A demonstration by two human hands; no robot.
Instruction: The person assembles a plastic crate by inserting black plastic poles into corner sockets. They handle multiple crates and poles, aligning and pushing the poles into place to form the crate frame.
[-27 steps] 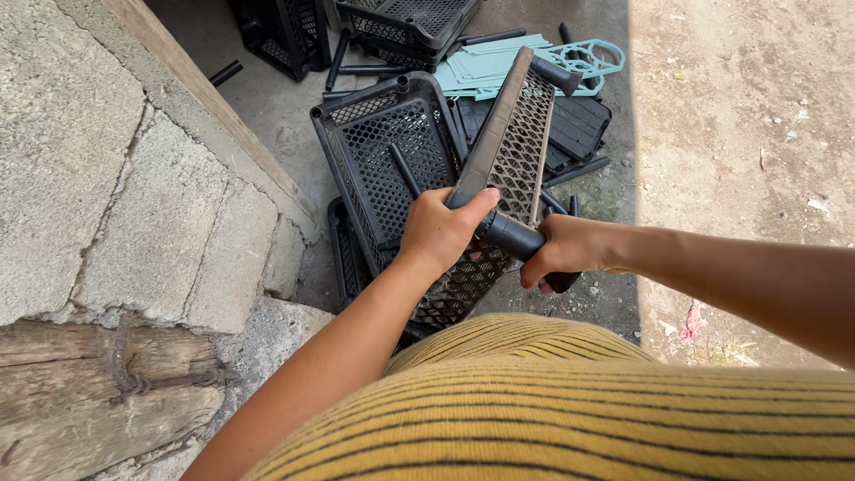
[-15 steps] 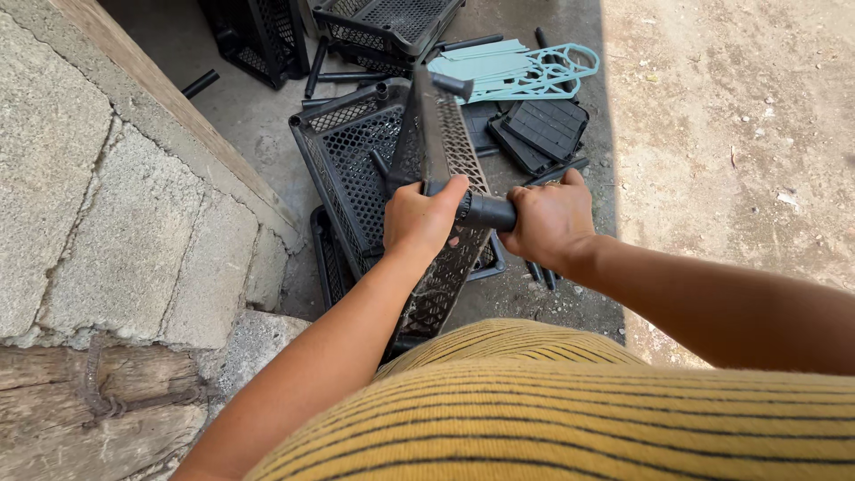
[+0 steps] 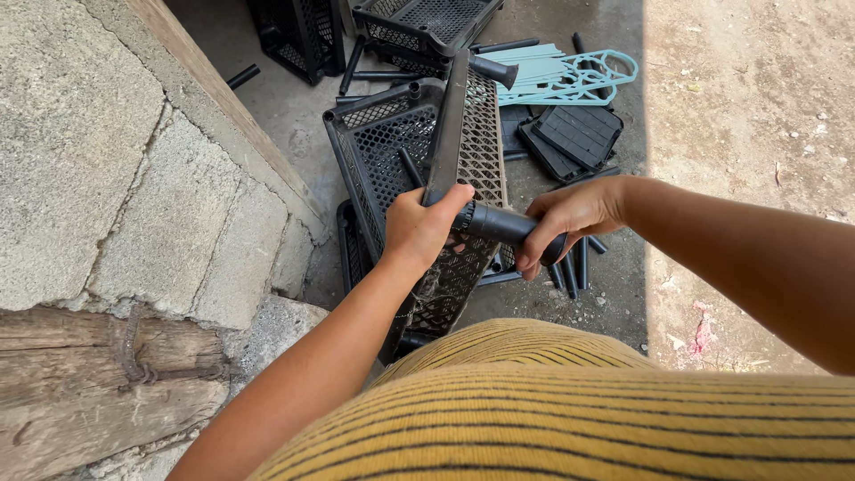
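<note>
Item: black perforated shelf panel (image 3: 476,134), held on edge at frame centre, long axis running toward 12 o'clock.
Left hand (image 3: 423,227): fingers wrapped tight round the panel's near edge.
Right hand (image 3: 570,218): closed round a black tube (image 3: 499,224) at the panel's near corner, pointing to 3 o'clock.
Surroundings: black mesh crate (image 3: 378,151) on the ground behind the panel; pale blue plastic pieces (image 3: 570,76) at 1 o'clock; loose black tubes (image 3: 574,263) beneath the right hand; concrete block wall (image 3: 98,178) at 9 o'clock.
</note>
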